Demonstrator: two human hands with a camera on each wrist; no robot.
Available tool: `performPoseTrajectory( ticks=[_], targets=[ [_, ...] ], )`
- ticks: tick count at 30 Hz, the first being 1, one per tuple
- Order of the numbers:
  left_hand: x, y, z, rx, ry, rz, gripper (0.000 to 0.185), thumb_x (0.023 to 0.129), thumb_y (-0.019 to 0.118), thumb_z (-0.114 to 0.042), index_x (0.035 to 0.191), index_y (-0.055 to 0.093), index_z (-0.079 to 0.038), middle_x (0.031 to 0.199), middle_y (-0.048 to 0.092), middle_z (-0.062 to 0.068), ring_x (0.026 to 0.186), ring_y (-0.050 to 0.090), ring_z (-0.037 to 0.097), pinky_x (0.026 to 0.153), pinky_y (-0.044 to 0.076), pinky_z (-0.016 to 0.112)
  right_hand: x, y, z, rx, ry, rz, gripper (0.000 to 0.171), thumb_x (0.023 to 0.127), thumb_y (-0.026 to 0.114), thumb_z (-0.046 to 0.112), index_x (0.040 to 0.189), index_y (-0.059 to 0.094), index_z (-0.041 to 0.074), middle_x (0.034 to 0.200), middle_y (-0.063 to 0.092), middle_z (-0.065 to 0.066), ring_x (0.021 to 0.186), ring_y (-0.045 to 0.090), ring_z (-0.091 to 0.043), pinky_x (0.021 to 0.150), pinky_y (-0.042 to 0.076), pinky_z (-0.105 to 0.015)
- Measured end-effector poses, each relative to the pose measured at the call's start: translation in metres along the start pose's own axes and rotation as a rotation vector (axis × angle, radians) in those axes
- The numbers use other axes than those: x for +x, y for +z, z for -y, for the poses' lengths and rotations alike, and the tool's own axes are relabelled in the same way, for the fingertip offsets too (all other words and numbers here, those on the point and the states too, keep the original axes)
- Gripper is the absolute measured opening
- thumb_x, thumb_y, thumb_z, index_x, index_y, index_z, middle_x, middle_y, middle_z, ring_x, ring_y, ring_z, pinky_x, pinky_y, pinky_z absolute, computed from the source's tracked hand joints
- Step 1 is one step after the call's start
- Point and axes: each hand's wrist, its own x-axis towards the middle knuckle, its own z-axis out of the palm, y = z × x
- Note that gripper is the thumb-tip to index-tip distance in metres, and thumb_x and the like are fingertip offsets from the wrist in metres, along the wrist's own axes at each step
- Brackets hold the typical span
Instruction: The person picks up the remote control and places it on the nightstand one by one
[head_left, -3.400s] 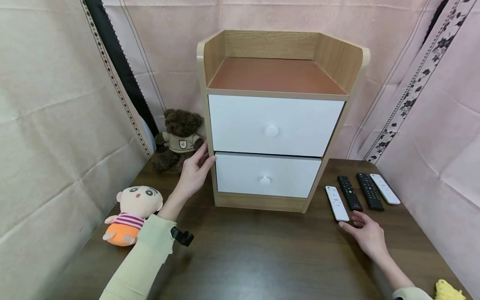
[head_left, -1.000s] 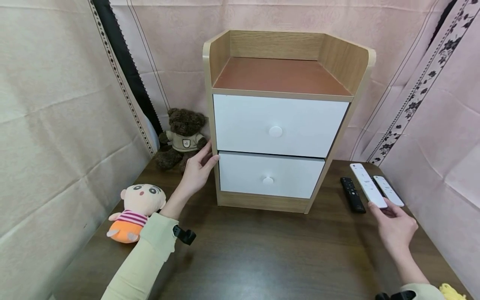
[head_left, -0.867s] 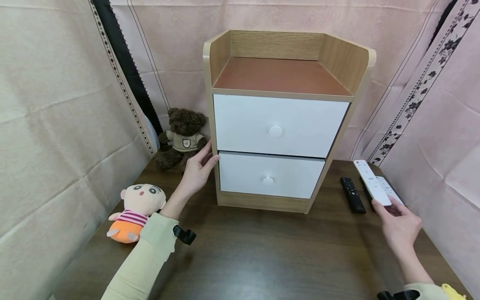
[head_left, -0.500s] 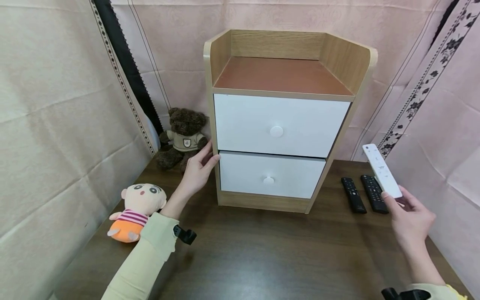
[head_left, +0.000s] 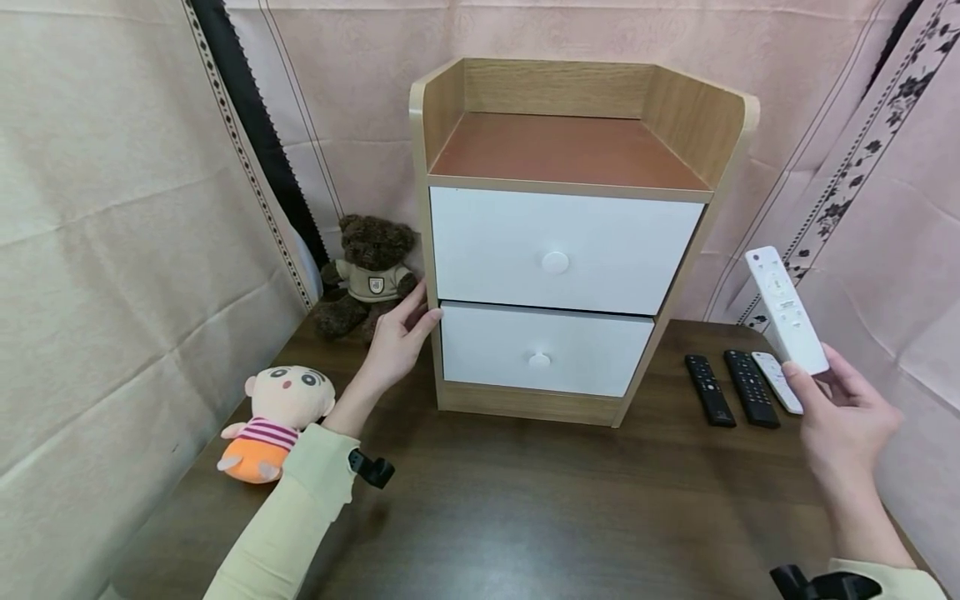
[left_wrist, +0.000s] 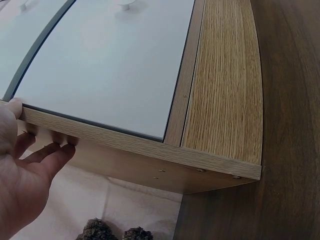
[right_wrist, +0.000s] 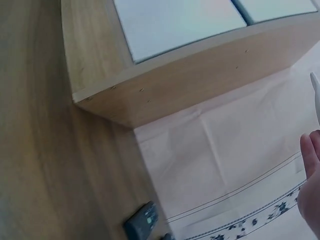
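Observation:
A wooden cabinet (head_left: pixel 570 150) with two white drawers (head_left: pixel 555 250) stands at the back of the dark table (head_left: pixel 525 517); both drawers are closed. My left hand (head_left: pixel 412 321) rests flat against the cabinet's left side, level with the gap between the drawers. In the left wrist view its fingers (left_wrist: pixel 47 155) lie straight along the side panel (left_wrist: pixel 125 160). My right hand (head_left: pixel 817 385) holds a white remote (head_left: pixel 786 310) by its lower end, upright in the air to the right of the cabinet. The right wrist view shows only a fingertip (right_wrist: pixel 311 155) and a sliver of the white remote (right_wrist: pixel 316 97).
Two black remotes (head_left: pixel 708 389) (head_left: pixel 750 387) and another white remote (head_left: pixel 776 381) lie on the table right of the cabinet. A brown teddy bear (head_left: pixel 367 271) sits at the back left and a cartoon plush doll (head_left: pixel 273 421) lies near the left edge. Curtains hang close on three sides.
My right hand has picked the white remote up off the table and raised it up and to the right. The left hand has stayed on the cabinet's side.

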Motion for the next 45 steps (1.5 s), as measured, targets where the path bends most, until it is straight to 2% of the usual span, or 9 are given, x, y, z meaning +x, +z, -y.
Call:
performPoseTrajectory(
  ticks=[4, 10, 16, 21, 27, 32, 37, 42, 45],
  targets=[
    [0.000, 0.000, 0.000, -0.003, -0.004, 0.001, 0.058, 0.107, 0.057, -0.010, 0.158, 0.033, 0.001, 0.155, 0.042, 0.023, 0.134, 0.051, 0.040, 0.105, 0.049, 0.047, 0.000, 0.006, 0.009, 0.078, -0.077, 0.036, 0.043, 0.079, 0.074, -0.022, 0.120, 0.069, -0.015, 0.091, 0.077, -0.007, 0.078, 0.070, -0.011, 0.074, 0.055, -0.012],
    [0.001, 0.001, 0.001, -0.017, -0.004, -0.003, 0.058, 0.107, 0.057, -0.010, 0.158, 0.033, 0.000, 0.154, 0.043, 0.023, 0.134, 0.052, 0.040, 0.106, 0.049, 0.048, 0.001, 0.015, 0.025, 0.258, -0.168, 0.092, 0.045, 0.075, 0.069, -0.030, 0.119, 0.063, -0.023, 0.095, 0.076, -0.016, 0.081, 0.070, -0.018, 0.077, 0.058, -0.017],
    [0.000, 0.001, 0.002, -0.019, -0.008, -0.004, 0.058, 0.107, 0.057, -0.010, 0.159, 0.033, 0.000, 0.156, 0.041, 0.022, 0.135, 0.051, 0.040, 0.106, 0.048, 0.047, -0.002, 0.027, 0.040, 0.298, -0.245, 0.131, 0.047, 0.072, 0.071, -0.031, 0.117, 0.061, -0.027, 0.105, 0.075, -0.023, 0.089, 0.071, -0.022, 0.084, 0.058, -0.021],
    [0.000, 0.001, 0.003, -0.014, -0.004, -0.005, 0.058, 0.107, 0.057, -0.010, 0.158, 0.033, 0.000, 0.156, 0.042, 0.022, 0.135, 0.051, 0.040, 0.107, 0.048, 0.047, -0.006, 0.038, 0.054, 0.322, -0.222, 0.140, 0.050, 0.071, 0.071, -0.033, 0.119, 0.060, -0.027, 0.109, 0.073, -0.025, 0.093, 0.072, -0.024, 0.084, 0.059, -0.024],
    [0.000, 0.001, 0.003, -0.015, -0.006, -0.006, 0.057, 0.107, 0.056, -0.010, 0.159, 0.033, 0.000, 0.156, 0.042, 0.022, 0.135, 0.050, 0.040, 0.107, 0.048, 0.048, -0.007, 0.052, 0.068, 0.235, -0.157, 0.165, 0.052, 0.070, 0.074, -0.030, 0.121, 0.063, -0.023, 0.110, 0.074, -0.021, 0.093, 0.073, -0.022, 0.081, 0.059, -0.023],
    [0.000, 0.001, 0.002, -0.016, -0.016, -0.005, 0.058, 0.107, 0.056, -0.010, 0.159, 0.032, -0.001, 0.156, 0.041, 0.022, 0.136, 0.050, 0.039, 0.107, 0.047, 0.047, -0.006, 0.070, 0.073, 0.161, -0.175, 0.205, 0.051, 0.071, 0.078, -0.026, 0.120, 0.066, -0.019, 0.112, 0.074, -0.019, 0.094, 0.072, -0.020, 0.082, 0.058, -0.022],
    [0.000, 0.002, 0.001, -0.012, -0.023, -0.006, 0.058, 0.108, 0.056, -0.011, 0.159, 0.032, -0.001, 0.156, 0.041, 0.022, 0.136, 0.050, 0.039, 0.108, 0.047, 0.047, -0.007, 0.090, 0.076, 0.043, -0.187, 0.175, 0.049, 0.071, 0.084, -0.018, 0.118, 0.074, -0.009, 0.113, 0.074, -0.016, 0.094, 0.071, -0.018, 0.083, 0.057, -0.019],
    [0.000, 0.002, 0.001, -0.012, -0.024, -0.010, 0.058, 0.107, 0.057, -0.011, 0.159, 0.033, 0.000, 0.155, 0.042, 0.022, 0.136, 0.050, 0.039, 0.107, 0.047, 0.048, -0.006, 0.116, 0.080, -0.048, -0.274, 0.184, 0.045, 0.073, 0.085, -0.012, 0.116, 0.075, -0.005, 0.112, 0.075, -0.014, 0.092, 0.070, -0.018, 0.083, 0.057, -0.020],
    [0.000, 0.001, 0.001, -0.013, -0.029, -0.007, 0.058, 0.107, 0.057, -0.011, 0.158, 0.032, 0.001, 0.156, 0.041, 0.022, 0.136, 0.050, 0.039, 0.108, 0.047, 0.048, -0.005, 0.134, 0.083, -0.063, -0.338, 0.197, 0.043, 0.074, 0.085, -0.010, 0.115, 0.076, -0.005, 0.110, 0.075, -0.014, 0.090, 0.070, -0.018, 0.084, 0.058, -0.021]
  ],
)
